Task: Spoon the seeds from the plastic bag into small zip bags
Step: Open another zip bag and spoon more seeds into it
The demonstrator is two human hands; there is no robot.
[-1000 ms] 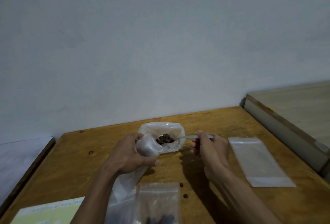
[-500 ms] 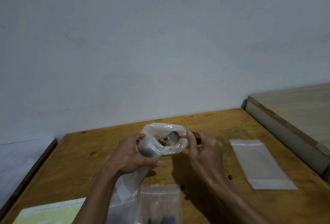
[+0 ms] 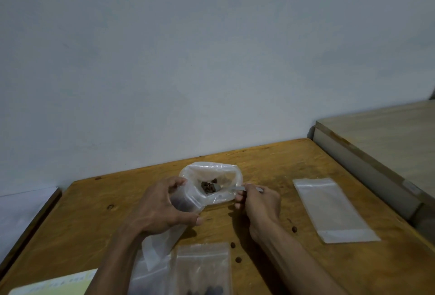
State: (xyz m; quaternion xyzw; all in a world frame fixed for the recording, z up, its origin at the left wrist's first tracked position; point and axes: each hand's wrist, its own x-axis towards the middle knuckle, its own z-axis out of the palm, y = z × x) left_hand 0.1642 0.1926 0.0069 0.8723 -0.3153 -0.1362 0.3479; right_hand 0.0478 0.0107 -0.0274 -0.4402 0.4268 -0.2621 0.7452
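Observation:
My left hand (image 3: 160, 205) grips a small zip bag (image 3: 186, 200) with its mouth held open toward the right. Behind it stands the plastic bag (image 3: 226, 172), open at the top. My right hand (image 3: 261, 203) pinches the handle of a metal spoon (image 3: 235, 188), whose bowl holds dark seeds (image 3: 208, 186) just over the plastic bag's opening, next to the zip bag's mouth. A filled zip bag (image 3: 202, 269) with dark seeds at its bottom lies near me. An empty zip bag (image 3: 332, 210) lies flat to the right.
Three loose seeds (image 3: 238, 259) lie on the wooden table (image 3: 94, 212) near my right forearm. A yellow-green paper (image 3: 54, 283) sits at the front left edge. A pale raised surface (image 3: 376, 139) borders the table on the right, and the wall is close behind.
The spoon tipped down into the plastic bag half a second ago and now rests level with a load of seeds. My right hand has drawn back to the right. The left hand stays put.

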